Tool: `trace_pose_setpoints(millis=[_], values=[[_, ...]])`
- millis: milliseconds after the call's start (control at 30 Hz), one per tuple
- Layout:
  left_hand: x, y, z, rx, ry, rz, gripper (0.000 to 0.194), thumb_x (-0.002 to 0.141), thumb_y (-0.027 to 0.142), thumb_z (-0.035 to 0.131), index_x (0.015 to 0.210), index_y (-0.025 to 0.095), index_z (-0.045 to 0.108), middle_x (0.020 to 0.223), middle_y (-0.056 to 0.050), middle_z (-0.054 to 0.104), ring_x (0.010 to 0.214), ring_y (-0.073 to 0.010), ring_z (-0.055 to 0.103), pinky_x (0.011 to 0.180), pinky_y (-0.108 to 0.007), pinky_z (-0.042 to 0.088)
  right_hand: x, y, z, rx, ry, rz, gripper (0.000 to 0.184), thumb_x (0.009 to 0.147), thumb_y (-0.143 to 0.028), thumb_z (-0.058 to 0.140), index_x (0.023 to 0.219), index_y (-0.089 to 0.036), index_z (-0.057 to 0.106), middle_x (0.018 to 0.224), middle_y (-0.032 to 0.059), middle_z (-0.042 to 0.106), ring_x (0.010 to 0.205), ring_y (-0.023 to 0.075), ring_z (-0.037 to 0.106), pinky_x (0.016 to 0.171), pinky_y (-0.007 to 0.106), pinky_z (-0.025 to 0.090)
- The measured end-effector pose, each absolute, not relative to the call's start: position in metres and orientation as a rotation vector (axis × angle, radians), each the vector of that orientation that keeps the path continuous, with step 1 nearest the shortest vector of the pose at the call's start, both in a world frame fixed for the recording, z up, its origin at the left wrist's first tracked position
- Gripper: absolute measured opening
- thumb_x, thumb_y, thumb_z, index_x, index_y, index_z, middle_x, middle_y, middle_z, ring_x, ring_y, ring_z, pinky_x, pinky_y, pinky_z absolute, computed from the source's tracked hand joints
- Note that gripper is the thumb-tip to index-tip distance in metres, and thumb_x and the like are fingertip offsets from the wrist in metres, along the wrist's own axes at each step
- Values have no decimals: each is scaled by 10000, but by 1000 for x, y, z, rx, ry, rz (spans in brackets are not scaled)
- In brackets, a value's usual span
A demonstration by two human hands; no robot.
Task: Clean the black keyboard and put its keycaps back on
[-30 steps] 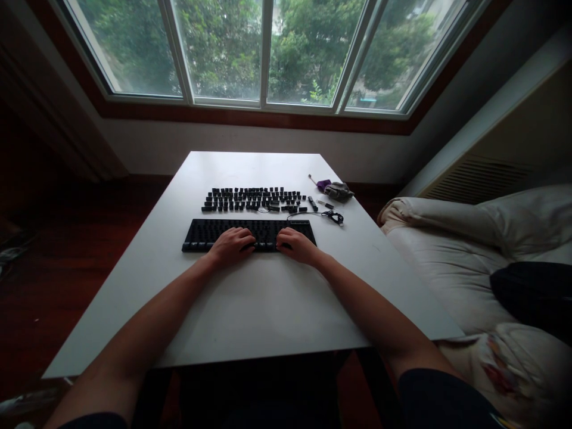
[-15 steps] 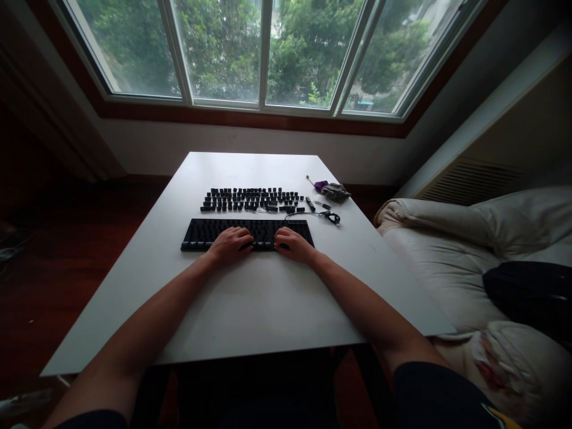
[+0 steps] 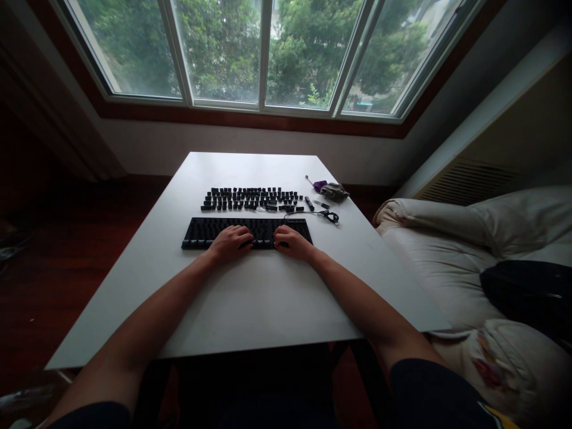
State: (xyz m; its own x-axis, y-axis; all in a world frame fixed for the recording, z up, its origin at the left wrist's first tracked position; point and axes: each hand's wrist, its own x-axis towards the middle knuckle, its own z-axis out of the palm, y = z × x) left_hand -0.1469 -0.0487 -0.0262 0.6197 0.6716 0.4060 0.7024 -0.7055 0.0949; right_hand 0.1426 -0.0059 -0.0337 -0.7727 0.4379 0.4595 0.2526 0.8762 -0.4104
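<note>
A black keyboard (image 3: 203, 229) lies on the white table (image 3: 250, 304), its long near edge toward me. My left hand (image 3: 231, 242) rests over the middle of its near edge, fingers curled down onto the front row. On the right part of that edge is my right hand (image 3: 291, 243), also with bent fingers closed on it. The fingertips are partly hidden, so whether a single key is pinched cannot be made out. Behind the keyboard, many loose black keycaps (image 3: 241, 196) stand in rows.
A bundled black cable (image 3: 329, 217) lies right of the keycaps, near small dark tools (image 3: 309, 204). Farther back sit a purple item (image 3: 320, 186) and a crumpled grey cloth (image 3: 335, 191). A pale sofa (image 3: 440, 262) stands to the right; a window (image 3: 295, 53) is ahead.
Both hands stay in nearly the same place on the keyboard. The view shifts very slightly; nothing else visibly moves.
</note>
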Motion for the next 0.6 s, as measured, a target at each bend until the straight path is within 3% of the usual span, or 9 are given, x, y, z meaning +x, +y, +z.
trace_pose_setpoints(millis=[600], values=[[-147, -45, -28, -2779, -1156, -622, 221, 976, 358, 542, 1081, 224, 683, 1059, -74, 667, 963, -220, 617, 878, -376, 459, 144, -9, -33, -629, -2336, 557, 64, 869, -153, 612, 841, -210, 625, 943, 59, 630, 882, 193, 589, 809, 321, 497]])
